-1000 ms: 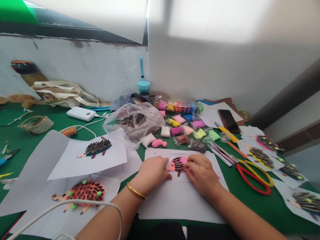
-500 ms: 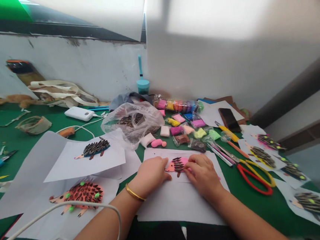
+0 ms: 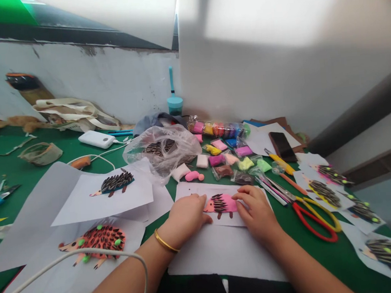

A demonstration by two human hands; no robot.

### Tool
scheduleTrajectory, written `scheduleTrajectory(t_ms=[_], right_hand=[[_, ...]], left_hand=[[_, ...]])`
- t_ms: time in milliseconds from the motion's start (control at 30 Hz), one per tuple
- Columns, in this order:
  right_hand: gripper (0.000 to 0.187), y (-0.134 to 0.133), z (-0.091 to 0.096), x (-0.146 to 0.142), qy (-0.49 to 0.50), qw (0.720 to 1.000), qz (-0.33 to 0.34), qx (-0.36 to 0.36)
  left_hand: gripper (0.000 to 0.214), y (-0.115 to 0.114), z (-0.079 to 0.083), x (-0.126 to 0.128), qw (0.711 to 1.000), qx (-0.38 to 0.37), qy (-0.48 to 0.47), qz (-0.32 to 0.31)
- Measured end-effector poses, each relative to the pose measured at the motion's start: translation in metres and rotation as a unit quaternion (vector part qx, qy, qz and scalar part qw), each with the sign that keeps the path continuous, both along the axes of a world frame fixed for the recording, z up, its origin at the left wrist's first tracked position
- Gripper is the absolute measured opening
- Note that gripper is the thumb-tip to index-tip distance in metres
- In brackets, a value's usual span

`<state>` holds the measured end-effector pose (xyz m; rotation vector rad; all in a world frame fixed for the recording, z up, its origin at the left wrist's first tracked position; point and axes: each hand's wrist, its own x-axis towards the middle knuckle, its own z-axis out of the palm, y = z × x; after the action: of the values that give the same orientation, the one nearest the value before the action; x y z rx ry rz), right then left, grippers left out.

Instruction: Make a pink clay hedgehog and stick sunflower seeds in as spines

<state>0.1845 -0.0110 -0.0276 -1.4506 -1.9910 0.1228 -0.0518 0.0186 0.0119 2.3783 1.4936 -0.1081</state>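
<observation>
A pink clay hedgehog [image 3: 222, 204] with dark seed spines lies on a white sheet [image 3: 221, 249] in front of me. My left hand [image 3: 187, 216], with a gold bangle on the wrist, rests curled on the paper and touches the hedgehog's snout end. My right hand [image 3: 257, 213] lies at its tail end, fingers bent and fingertips pressed against the pink clay. Neither hand lifts anything off the sheet.
Small clay packets [image 3: 227, 155] and a plastic bag of seeds [image 3: 163, 150] lie behind the sheet. Red-and-yellow scissors [image 3: 314, 216] and pens are at the right, with more finished hedgehogs [image 3: 326, 192]. Two other hedgehog sheets [image 3: 114, 183] lie left. A white cable [image 3: 89, 260] crosses my left arm.
My right hand has slid back to the right, uncovering more of the pink hedgehog. The left hand has stayed at the snout. The view has shifted slightly.
</observation>
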Motion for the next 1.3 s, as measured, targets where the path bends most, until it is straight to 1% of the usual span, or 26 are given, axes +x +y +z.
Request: scheduleTrajectory(t_ms=[67, 233, 333, 433, 633, 833, 967, 1200, 1300], right_hand=[[0.019, 0.001, 0.004, -0.001, -0.015, 1.000, 0.021, -0.006], [0.015, 0.012, 0.020, -0.008, -0.061, 0.994, 0.083, -0.030], [0.013, 0.023, 0.027, -0.013, -0.090, 0.990, 0.099, -0.038], [0.014, 0.033, 0.029, -0.016, -0.111, 0.986, 0.114, -0.039], [0.015, 0.044, 0.030, -0.016, -0.117, 0.982, 0.141, -0.053], [0.013, 0.045, 0.025, -0.017, -0.087, 0.984, 0.137, -0.070], [0.012, 0.045, 0.023, -0.020, -0.069, 0.986, 0.131, -0.076], [0.011, 0.044, 0.021, -0.021, -0.054, 0.986, 0.129, -0.087], [0.011, 0.044, 0.020, -0.022, -0.048, 0.986, 0.131, -0.090]], left_hand=[[0.041, -0.002, 0.001, 0.000, 1.000, 0.005, -0.007, 0.000], [0.041, -0.003, -0.001, -0.002, 1.000, 0.008, -0.011, -0.004], [0.042, -0.002, -0.003, -0.002, 1.000, 0.009, -0.008, -0.003], [0.043, -0.001, -0.004, -0.002, 1.000, 0.004, -0.003, 0.001], [0.046, -0.001, -0.006, -0.001, 1.000, -0.002, -0.003, 0.000], [0.047, -0.001, -0.007, 0.000, 1.000, -0.008, 0.000, 0.005], [0.046, -0.002, -0.007, 0.000, 1.000, 0.004, -0.008, 0.009], [0.038, -0.005, -0.008, -0.001, 0.999, 0.022, -0.043, -0.019], [0.040, -0.005, -0.009, -0.001, 0.998, 0.018, -0.047, -0.024]])
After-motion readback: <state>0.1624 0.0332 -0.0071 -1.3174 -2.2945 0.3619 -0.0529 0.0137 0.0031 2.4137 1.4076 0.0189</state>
